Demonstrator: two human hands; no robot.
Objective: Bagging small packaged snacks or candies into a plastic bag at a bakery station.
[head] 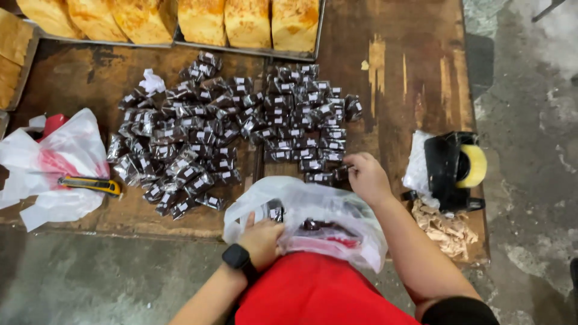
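A heap of several small dark sweets in clear wrappers [241, 126] covers the middle of a worn wooden table [415, 78]. My right hand [367, 176] reaches to the near right edge of the heap and pinches one wrapped piece [341, 173]. My left hand [260, 241], with a black watch on the wrist, grips the rim of a white plastic bag [313, 210] held open against my red top. Some dark pieces lie inside the bag.
Loaves of bread [241, 21] sit on metal trays along the far edge. At the left lies a crumpled white and red plastic bag [54, 162] with a yellow utility knife [90, 184]. A black tape dispenser [454, 168] and brown scraps [445, 225] are at the right.
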